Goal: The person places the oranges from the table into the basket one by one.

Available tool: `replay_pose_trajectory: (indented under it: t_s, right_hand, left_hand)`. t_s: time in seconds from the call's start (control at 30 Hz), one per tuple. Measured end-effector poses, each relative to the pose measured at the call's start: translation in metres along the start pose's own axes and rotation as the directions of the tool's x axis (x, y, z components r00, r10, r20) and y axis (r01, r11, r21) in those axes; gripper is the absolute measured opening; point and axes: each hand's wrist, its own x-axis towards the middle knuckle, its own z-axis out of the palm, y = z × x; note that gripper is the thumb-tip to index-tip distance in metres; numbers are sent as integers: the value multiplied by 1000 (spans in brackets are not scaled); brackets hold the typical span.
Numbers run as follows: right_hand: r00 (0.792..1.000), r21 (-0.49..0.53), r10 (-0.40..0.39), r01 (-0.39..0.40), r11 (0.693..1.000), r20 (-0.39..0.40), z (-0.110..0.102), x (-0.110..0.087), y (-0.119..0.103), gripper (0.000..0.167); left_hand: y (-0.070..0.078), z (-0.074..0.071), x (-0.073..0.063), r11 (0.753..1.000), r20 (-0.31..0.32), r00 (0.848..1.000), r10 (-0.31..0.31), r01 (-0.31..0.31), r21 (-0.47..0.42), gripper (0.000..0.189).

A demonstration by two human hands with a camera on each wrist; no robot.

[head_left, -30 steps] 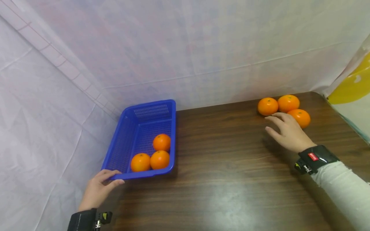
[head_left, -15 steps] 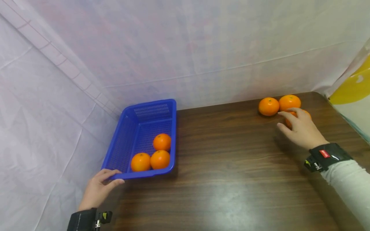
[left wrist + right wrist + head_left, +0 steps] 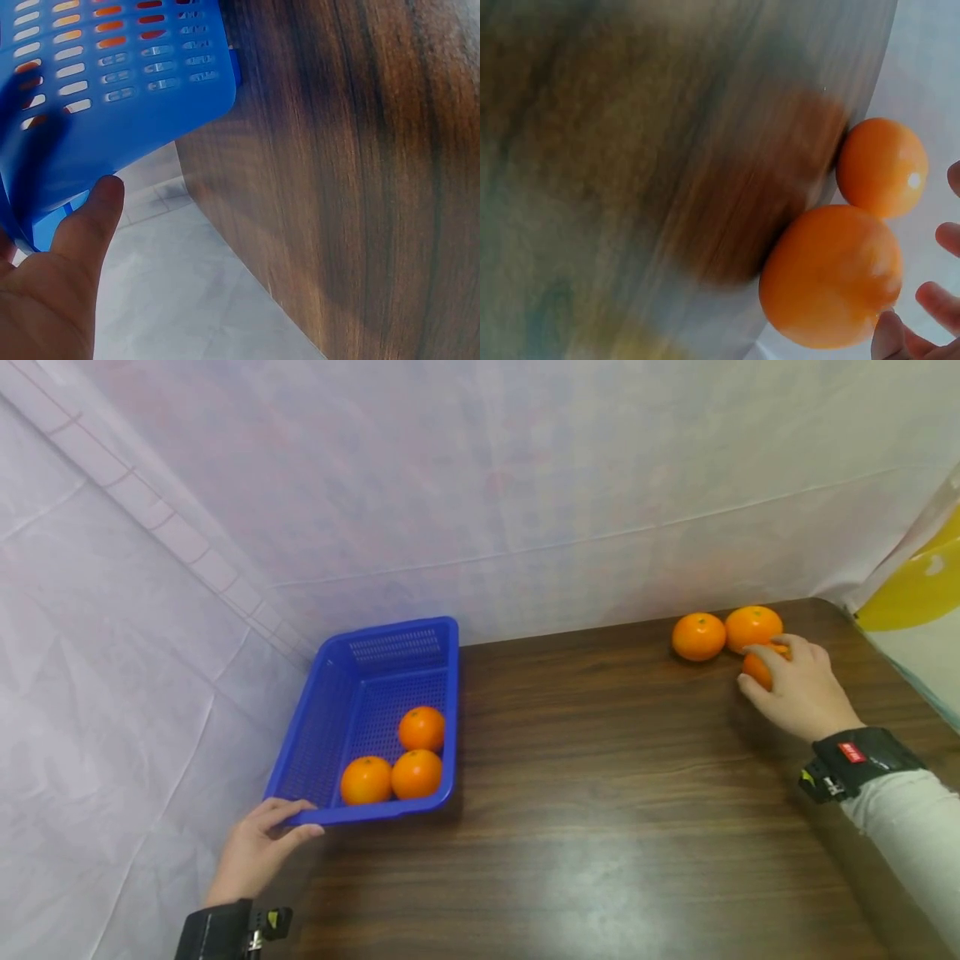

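Note:
My left hand (image 3: 251,852) grips the near left corner of a blue plastic basket (image 3: 300,735), thumb (image 3: 90,225) outside the rim and fingers over it. Inside the basket, three oranges, one of them this orange (image 3: 365,781), sit by its near right corner. At the far right, my right hand (image 3: 806,689) arches over the nearest orange (image 3: 759,670), partly hiding it. In the right wrist view its fingers are spread with a gap to the larger orange (image 3: 832,277), and the thumb tip overlaps that fruit's edge. Two more oranges, including the left orange (image 3: 699,637), sit just behind.
The brown wood-grain table (image 3: 570,760) spreads between basket and fruit. White sheeting (image 3: 525,527) hangs along the back and left sides. Something yellow and shiny (image 3: 915,581) stands beyond the table's right corner.
My right hand has moved right, from in front of the oranges to over the nearest one. The left hand and the basket have stayed in place.

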Motion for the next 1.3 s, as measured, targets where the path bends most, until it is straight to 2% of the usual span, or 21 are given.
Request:
replay_pose_trajectory:
  t_s: [0.3,0.63,0.93,1.13,1.3]
  right_hand:
    - [999,15,45,-45,999,7,0,8,12,50]
    - [999,6,33,-33,999,32,5,10,24,51]
    - [991,36,90,-94,995,101,5,11,27,62]
    - [976,41,144,-153,987,165,6,11,28,72]
    - [972,45,154,-164,985,175,6,12,29,75]
  left_hand:
    - [1,0,0,1000,10,1000,-11,11,1,26]
    - [3,0,0,1000,-5,1000,-9,9,-14,26]
    - [1,0,0,1000,-6,1000,4,-4,-16,27]
    - [-2,1,0,1000,-4,1000,19,-19,-10,27]
    - [-2,0,-1,1000,-9,1000,21,-21,-21,26]
